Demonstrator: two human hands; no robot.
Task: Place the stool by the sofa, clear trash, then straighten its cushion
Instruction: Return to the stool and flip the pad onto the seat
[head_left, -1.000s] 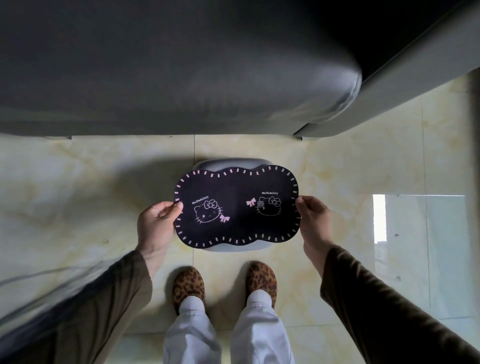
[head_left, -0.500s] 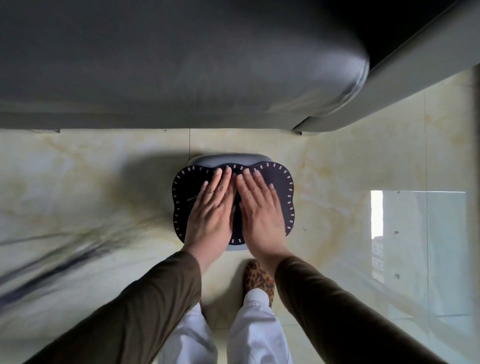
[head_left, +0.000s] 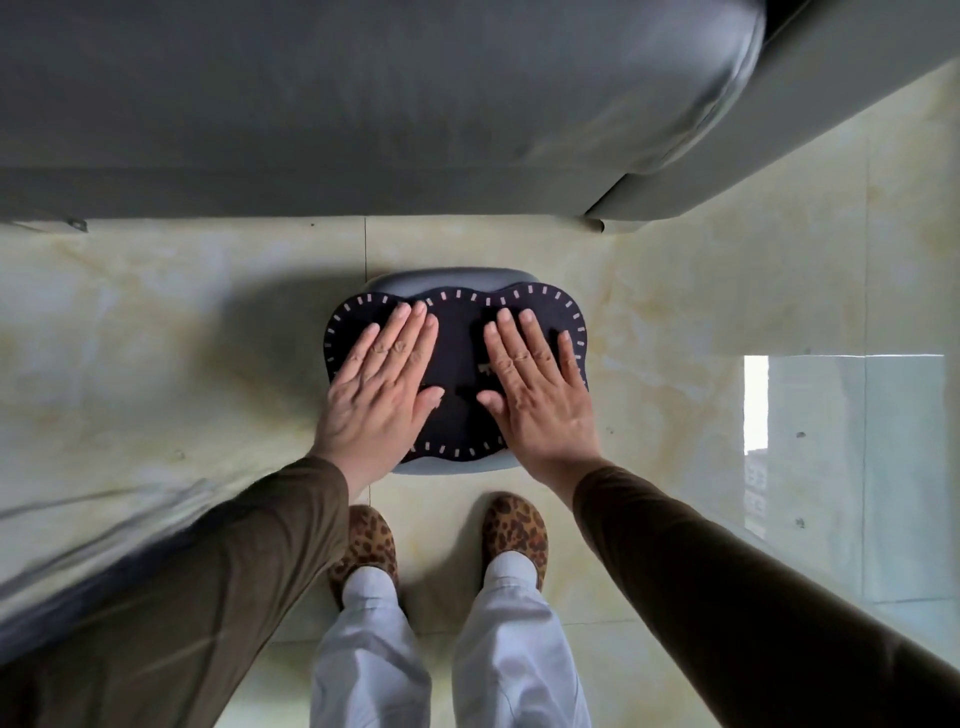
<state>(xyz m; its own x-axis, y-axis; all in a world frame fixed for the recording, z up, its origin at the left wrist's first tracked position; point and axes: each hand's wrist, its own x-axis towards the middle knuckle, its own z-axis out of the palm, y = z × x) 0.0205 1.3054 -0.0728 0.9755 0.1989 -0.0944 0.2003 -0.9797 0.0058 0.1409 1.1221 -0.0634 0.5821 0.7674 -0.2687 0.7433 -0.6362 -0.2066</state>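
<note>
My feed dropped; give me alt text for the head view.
Both hands, left hand and right hand, lie flat on the dark cushion atop a grey stool, which stands on the tiled floor before a grey sofa.

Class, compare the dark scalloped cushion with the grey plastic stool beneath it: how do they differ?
The dark scalloped cushion is near-black with a ring of pale dashes; the grey plastic stool is plain grey. The cushion's edge is wavy; the stool's is smoothly rounded. The cushion lies on top under both flat hands, left hand and right hand; the stool shows only as slivers. Both sit before the sofa.
</note>
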